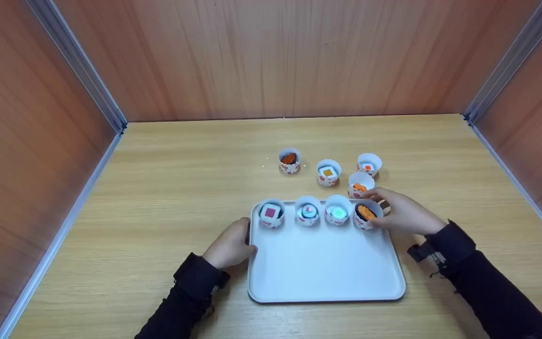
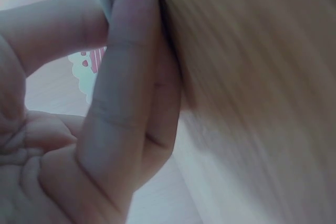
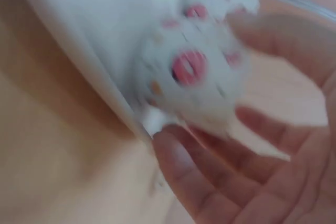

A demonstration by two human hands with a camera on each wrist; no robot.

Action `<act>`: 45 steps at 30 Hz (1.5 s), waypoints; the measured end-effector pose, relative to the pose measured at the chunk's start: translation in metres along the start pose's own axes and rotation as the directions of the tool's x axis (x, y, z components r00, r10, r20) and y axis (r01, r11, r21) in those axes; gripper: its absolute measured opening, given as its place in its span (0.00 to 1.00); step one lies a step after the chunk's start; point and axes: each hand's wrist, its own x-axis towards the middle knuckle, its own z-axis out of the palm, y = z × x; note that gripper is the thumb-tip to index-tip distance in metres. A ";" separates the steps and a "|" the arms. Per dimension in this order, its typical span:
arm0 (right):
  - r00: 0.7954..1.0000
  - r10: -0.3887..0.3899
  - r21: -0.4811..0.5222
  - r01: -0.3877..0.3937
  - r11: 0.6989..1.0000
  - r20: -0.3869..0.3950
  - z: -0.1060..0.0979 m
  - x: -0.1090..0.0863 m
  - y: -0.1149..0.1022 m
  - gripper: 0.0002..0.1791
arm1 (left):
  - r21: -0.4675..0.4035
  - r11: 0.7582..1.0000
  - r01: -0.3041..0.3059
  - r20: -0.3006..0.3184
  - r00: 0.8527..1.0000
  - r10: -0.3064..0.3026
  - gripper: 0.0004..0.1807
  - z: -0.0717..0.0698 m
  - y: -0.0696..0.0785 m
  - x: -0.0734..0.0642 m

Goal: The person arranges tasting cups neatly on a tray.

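Left hand (image 1: 229, 245) pinches the tray (image 1: 326, 268) while right hand (image 1: 406, 213) grips a paper cup (image 1: 361, 223) containing an orange-topped piece (image 1: 365, 212).

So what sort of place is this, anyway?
Probably a small enclosed work booth: wood-look panels stand on three sides, metal-looking strips run along their corners, and a table holds a tray with paper cups.

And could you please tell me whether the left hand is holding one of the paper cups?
No, the left hand grips the white tray at its left edge.
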 end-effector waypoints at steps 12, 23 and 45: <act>0.979 -0.054 -0.007 0.054 0.999 -0.199 -0.050 0.019 0.009 0.46 | -0.033 0.999 -0.011 0.001 1.000 0.011 0.29 0.000 -0.001 0.000; 0.988 0.041 -0.082 -0.054 0.995 -0.149 -0.053 0.065 0.037 0.61 | -0.029 0.999 -0.044 -0.005 0.999 0.044 0.30 0.000 -0.001 -0.001; 0.991 0.085 -0.198 -0.104 0.975 -0.099 -0.034 0.107 0.046 0.38 | -0.011 1.000 -0.009 -0.004 1.000 0.009 0.30 0.001 0.000 0.000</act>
